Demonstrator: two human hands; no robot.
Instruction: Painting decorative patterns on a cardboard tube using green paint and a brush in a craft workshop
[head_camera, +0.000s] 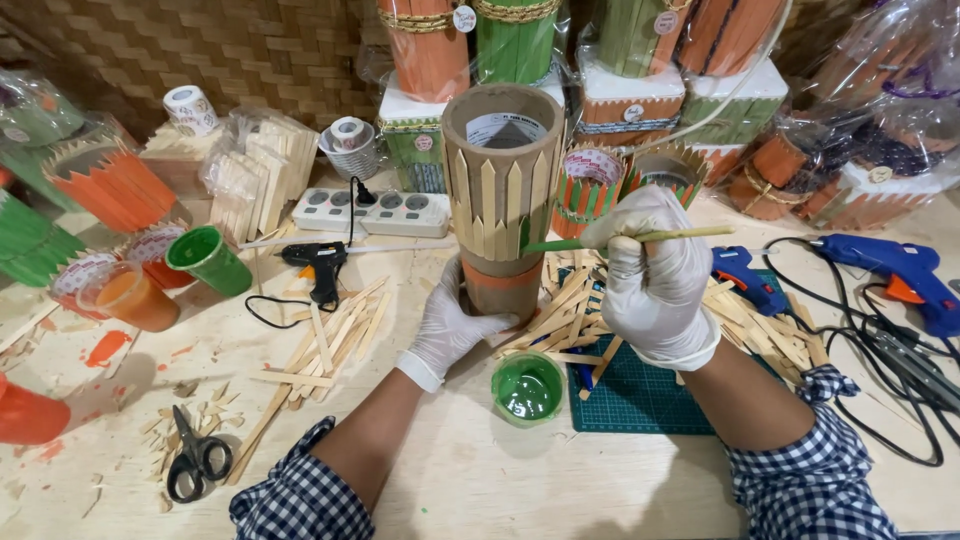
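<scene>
Cardboard tube (500, 200) | left fingers (452, 322) grip base | right fingers (640, 250) pinch paintbrush (690, 235) | wooden table (480, 480) | woven wall (200, 50)

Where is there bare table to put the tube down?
Bare wood lies between the scissors and the green paint cup, near the left sleeve. It is crowded right of the tube: loose sticks, cutting mat, blue glue guns and cables.

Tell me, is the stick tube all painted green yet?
Not yet. Done: pointed wooden sticks are glued around the cardboard tube. In hand: the left hand steadies the tube while the right hand touches a green-tipped brush to the sticks, with only a small green patch showing. Left: nearly every stick facing us is bare wood. The green paint cup sits close by.
</scene>
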